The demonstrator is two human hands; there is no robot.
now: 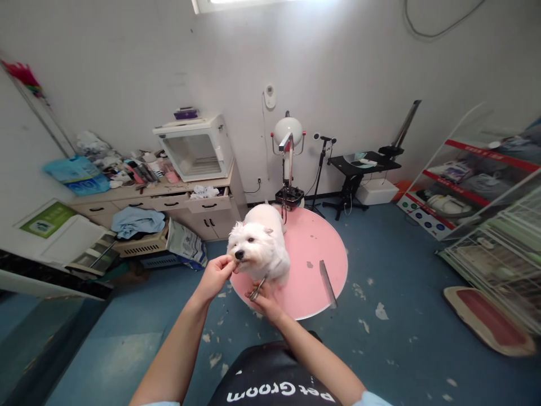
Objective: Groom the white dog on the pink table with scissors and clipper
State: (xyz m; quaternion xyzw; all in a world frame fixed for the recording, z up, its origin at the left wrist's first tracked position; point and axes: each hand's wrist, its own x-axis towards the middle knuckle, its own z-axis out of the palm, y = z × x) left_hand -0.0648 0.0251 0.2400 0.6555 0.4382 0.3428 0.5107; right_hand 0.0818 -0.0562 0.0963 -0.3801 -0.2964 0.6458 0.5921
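Observation:
A white dog (264, 225) stands on a round pink table (313, 282), its head turned toward me. My left hand (216, 277) is pinched at the side of the dog's muzzle, just below the nose, on what looks like its fur. Below the dog's chin, my right hand (264, 299) holds metal scissors (257, 290), whose blades point up toward the dog's chest. A long comb (328, 283) lies near the right edge of the pink table.
A white dryer (288, 132) on a stand is behind the pink table. Cluttered drawers (169, 189) with a glass-fronted cabinet (196, 152) are at left. A black side table (366, 163) and wire racks (499, 242) are at right.

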